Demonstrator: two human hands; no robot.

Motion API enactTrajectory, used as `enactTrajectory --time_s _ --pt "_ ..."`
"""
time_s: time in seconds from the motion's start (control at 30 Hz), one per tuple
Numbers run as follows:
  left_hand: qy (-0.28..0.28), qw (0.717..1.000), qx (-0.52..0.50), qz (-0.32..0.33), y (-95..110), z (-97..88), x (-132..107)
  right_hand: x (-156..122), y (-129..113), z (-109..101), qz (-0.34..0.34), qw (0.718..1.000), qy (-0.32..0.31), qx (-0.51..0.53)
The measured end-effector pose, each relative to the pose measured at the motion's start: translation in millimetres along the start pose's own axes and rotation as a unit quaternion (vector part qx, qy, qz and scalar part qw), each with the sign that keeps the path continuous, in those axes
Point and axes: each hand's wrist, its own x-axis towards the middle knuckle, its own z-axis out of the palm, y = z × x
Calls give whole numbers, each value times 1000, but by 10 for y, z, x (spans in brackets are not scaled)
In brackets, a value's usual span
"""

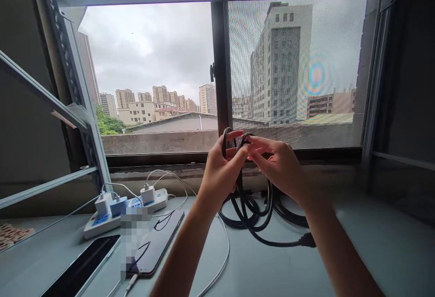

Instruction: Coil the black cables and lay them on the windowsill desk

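Some loops of cable [240,186] are already hanging in the left hand [222,165], fingers curling round them above the desk [272,274], the right hand [277,163] pinching a bend at its fingertips, while the plug [307,240] end is trailing loose.

One head-worn camera faces forward and down — hands [220,167] near, desk [268,272] below, window [221,68] beyond.

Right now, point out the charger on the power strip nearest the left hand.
The lone white charger toward the right of the power strip; the other white charger and the bluish charger sit together farther left.
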Motion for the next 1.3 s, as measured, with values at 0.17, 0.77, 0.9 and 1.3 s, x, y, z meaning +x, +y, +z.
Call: enactTrajectory --time_s 0.17,0.77,0.9,1.3 --pt "72 994 -72 -26 -22 -1 20 -37 -95 -41 1 999 23 -45" --pt "206 974 -44 77 -82 -72 130 -161 -349 20 22 995 -89 43" --pt "165 983 -28 76 -50 -95 112 -144 -278 8 33 980 -147 131" --pt "104 978 63 169 -47 -190 153 6 -62 64 119 948 -64 290"
